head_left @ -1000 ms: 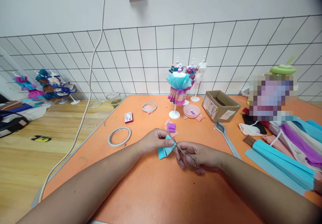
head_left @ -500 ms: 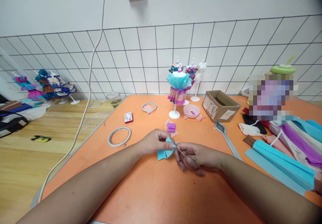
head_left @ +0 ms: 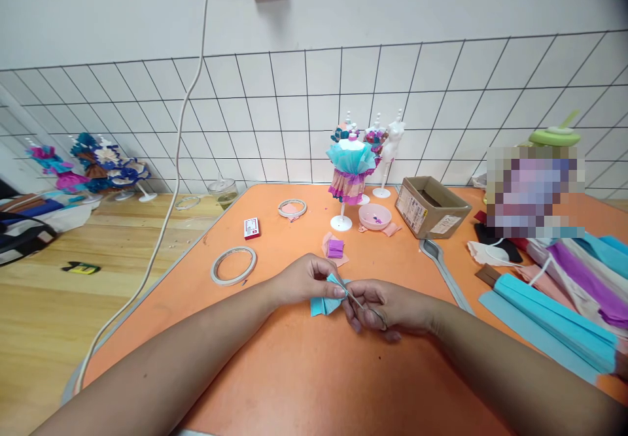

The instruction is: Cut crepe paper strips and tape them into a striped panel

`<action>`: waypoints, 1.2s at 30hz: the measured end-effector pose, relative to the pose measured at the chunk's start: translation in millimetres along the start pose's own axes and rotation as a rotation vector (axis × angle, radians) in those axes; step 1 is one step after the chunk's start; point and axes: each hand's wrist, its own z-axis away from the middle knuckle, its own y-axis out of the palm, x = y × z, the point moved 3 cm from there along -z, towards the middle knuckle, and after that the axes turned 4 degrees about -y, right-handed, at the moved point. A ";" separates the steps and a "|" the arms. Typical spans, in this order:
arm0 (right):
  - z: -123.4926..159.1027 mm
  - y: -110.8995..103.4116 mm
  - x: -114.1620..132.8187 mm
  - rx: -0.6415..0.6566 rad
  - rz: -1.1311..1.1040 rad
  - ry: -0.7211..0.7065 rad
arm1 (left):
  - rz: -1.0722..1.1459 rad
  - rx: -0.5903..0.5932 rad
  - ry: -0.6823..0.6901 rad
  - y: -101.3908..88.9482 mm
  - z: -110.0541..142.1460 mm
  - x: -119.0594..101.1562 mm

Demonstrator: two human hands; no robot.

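Note:
My left hand (head_left: pixel 303 280) pinches a small folded piece of light blue crepe paper (head_left: pixel 324 302) just above the orange table (head_left: pixel 304 384). My right hand (head_left: pixel 387 306) is closed on a small pair of metal scissors (head_left: pixel 360 304), whose tip points up-left into the top of the blue paper. Both hands meet near the middle of the table. A stack of small purple paper squares (head_left: pixel 335 248) on pink scraps lies just behind them.
Behind stand a small mannequin in a blue, pink and purple paper dress (head_left: pixel 349 173), a pink dish (head_left: pixel 375 216), a cardboard box (head_left: pixel 430 206), two tape rings (head_left: pixel 233 265), a red-white box (head_left: pixel 251 228). Crepe paper rolls (head_left: pixel 549 318) lie right; a metal tool (head_left: pixel 444 269); a white cable (head_left: pixel 161 227) hangs left.
The blue paper has dropped slightly lower and turned a little in my left fingers, and the scissors' blades have closed in on its top edge. Both hands stay in place.

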 end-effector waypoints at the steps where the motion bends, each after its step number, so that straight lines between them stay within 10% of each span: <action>1: 0.3 -0.3 0.0 -0.007 0.003 0.007 | -0.011 -0.011 0.002 -0.5 -0.2 -0.2; 36: 3.9 -10.5 -0.8 -0.027 0.005 0.001 | 0.246 -0.019 0.072 -2.8 -1.0 -1.1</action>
